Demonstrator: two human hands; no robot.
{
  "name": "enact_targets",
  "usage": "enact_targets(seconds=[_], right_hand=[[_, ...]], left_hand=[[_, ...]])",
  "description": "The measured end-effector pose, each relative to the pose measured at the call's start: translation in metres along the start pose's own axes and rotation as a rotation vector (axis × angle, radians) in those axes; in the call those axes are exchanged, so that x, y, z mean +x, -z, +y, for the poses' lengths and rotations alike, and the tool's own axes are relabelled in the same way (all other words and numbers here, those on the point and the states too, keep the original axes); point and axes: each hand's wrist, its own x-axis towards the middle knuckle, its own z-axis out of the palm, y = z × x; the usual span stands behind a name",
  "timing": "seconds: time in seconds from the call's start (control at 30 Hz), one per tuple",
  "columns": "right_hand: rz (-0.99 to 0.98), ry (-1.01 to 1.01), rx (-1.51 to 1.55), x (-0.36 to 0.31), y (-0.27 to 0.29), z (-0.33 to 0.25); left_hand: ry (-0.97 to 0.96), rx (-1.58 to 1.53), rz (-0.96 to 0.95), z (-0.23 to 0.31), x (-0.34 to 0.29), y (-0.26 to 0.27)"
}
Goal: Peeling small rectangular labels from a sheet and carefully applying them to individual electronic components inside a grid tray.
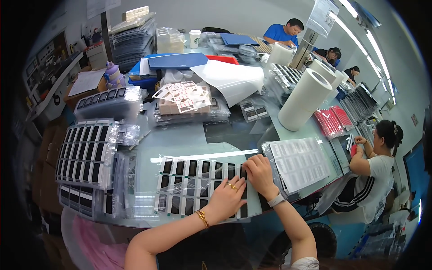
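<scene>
A clear plastic sheet [169, 205] lies on the glass-topped table in front of me, carrying rows of black rectangular panels [192, 168] with pale strips between them. Over its right part my left hand [228, 197] rests flat, fingers stretched out, with a ring and a gold bracelet on. My right hand [261, 176], a pale watch on its wrist, is at the sheet's upper right edge. Its thumb and fingertips are pinched together by the end panel; what they grip is too small to make out. Loose clear film glints across the panels.
Stacks of similar panel sheets [85, 155] stand at left. Right of my hands lies a white tray sheet [300, 162] on a stack. Beyond are white rolls [306, 100], a cardboard-brown block with printed sheets [185, 96], and blue folders [177, 60]. A co-worker [375, 168] sits at right.
</scene>
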Motion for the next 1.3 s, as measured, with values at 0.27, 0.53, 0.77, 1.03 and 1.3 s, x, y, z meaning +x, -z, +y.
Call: enact_targets(seconds=[0.27,0.53,0.77,1.03,1.3], right_hand=[[-0.078,-0.114,0.144,-0.014,0.007,-0.023],[0.014,-0.306,0.202,-0.029,0.016,-0.069],[-0.02,-0.292,-0.06,-0.019,0.04,-0.08],[-0.3,0.106,0.301,-0.008,0.003,-0.178],[-0.205,0.217,0.086,0.002,-0.041,-0.18]], left_hand=[[0.016,-0.057,0.033,-0.008,0.005,-0.011],[-0.003,-0.01,0.004,-0.013,-0.005,-0.021],[-0.055,-0.337,0.035,-0.008,-0.021,0.028],[0.597,-0.34,0.665,-0.117,-0.09,0.104],[0.612,0.081,0.109,-0.153,-0.133,0.07]])
